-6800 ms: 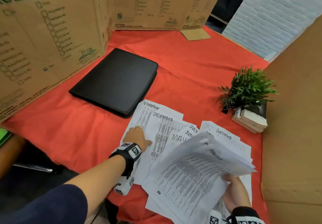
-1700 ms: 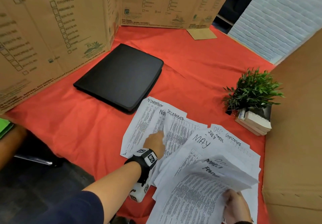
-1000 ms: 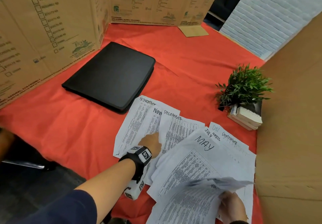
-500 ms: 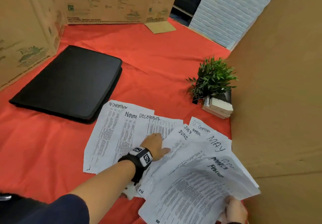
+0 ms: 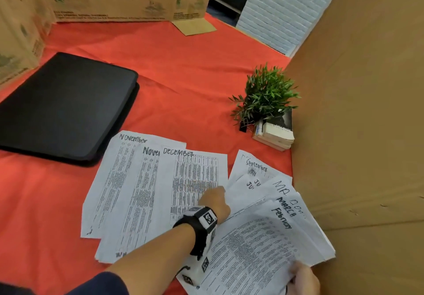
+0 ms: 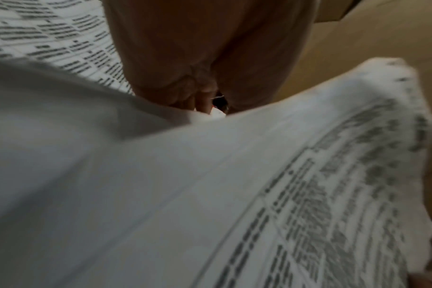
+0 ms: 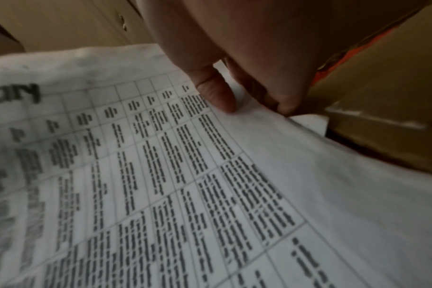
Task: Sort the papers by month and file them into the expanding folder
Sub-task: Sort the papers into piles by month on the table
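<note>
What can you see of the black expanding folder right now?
The black expanding folder is a flat, matte case with rounded corners; the material looks like soft leatherette or fabric. It lies closed and flat on the red tablecloth, far left, angled to the table edge, close to the cardboard wall. Its near right corner sits just short of the November sheet; whether they touch is unclear. Neither hand touches it. Any closure or tabs are not visible.
</note>
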A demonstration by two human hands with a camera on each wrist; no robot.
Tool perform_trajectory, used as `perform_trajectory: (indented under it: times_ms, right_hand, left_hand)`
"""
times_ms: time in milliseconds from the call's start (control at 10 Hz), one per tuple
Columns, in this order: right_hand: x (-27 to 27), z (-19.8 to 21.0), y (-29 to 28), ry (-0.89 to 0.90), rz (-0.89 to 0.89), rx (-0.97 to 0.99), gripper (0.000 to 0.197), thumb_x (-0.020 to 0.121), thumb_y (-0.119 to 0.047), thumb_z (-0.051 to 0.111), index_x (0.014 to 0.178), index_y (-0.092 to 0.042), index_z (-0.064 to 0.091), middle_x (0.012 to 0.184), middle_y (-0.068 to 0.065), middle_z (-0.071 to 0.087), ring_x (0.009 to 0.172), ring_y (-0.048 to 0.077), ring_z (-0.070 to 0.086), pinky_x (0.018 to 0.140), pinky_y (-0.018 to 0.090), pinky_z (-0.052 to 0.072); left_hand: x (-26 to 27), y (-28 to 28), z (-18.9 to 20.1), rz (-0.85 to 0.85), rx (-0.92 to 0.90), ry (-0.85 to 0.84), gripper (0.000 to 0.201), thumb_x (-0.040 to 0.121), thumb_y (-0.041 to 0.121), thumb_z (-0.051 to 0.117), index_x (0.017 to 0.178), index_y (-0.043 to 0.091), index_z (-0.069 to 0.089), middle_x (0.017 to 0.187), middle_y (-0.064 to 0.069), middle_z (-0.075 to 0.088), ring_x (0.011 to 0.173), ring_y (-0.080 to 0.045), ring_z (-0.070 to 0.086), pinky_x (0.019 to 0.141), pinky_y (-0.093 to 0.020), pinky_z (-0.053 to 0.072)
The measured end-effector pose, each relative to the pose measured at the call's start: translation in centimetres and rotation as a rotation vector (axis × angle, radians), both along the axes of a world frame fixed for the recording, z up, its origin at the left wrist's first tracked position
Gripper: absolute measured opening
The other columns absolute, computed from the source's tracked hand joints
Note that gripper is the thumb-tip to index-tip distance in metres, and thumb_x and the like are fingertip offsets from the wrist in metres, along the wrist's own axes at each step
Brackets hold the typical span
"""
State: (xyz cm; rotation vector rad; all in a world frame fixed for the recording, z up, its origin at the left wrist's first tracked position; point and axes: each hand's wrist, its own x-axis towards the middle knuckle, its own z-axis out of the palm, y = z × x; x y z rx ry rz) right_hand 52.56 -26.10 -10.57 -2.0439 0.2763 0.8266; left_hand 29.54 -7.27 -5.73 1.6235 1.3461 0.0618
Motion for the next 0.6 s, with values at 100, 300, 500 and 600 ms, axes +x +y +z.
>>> perform_trajectory:
  times_ms: [100,300,500,600]
  right_hand:
    - [-0.1,-1.0,-0.3,-0.092,0.151,0.061,0.006,0.077,0.008,0.050,0.075,0.010,0.056,0.095,0.020,0.062,0.086,0.018,0.054,0.078,0.025,0.045]
    - [1.9,-2.0,-0.2,0.025,-0.068,0.059,0.036,0.069,-0.004,0.056,0.100,0.015,0.059,0.088,0.031,0.062,0.064,0.028,0.054,0.057,0.025,0.046]
    - [-3.9,5.9,2.4,0.108,-0.024,0.022,0.036,0.077,0.017,0.039,0.110,0.013,0.052,0.089,0.021,0.056,0.096,0.041,0.055,0.104,0.048,0.038]
    - [-5.2,7.4,2.3,0.069,-0.102,0.043,0.035,0.085,0.012,0.038,0.118,0.023,0.046,0.128,0.034,0.050,0.118,0.044,0.047,0.113,0.049,0.028]
  left_hand:
    - [0.5,0.8,0.7,-0.071,0.232,-0.055,0.047,0.085,0.018,0.066,0.129,0.014,0.052,0.126,-0.004,0.044,0.109,-0.021,0.052,0.092,-0.030,0.047]
    - [3.5,5.9,2.2,-0.070,0.035,-0.027,0.098,0.065,0.021,0.090,0.137,0.000,0.027,0.137,-0.014,0.030,0.125,-0.032,0.045,0.102,-0.038,0.045]
    - [3.9,7.0,1.8,-0.187,-0.071,-0.118,0.036,0.073,0.018,0.082,0.101,0.005,0.064,0.098,-0.008,0.064,0.096,-0.028,0.064,0.079,-0.035,0.054]
    - [3.5,6.4,1.4,-0.285,-0.048,-0.262,0.033,0.076,0.013,0.076,0.107,0.008,0.068,0.103,-0.006,0.070,0.096,-0.026,0.066,0.083,-0.036,0.055]
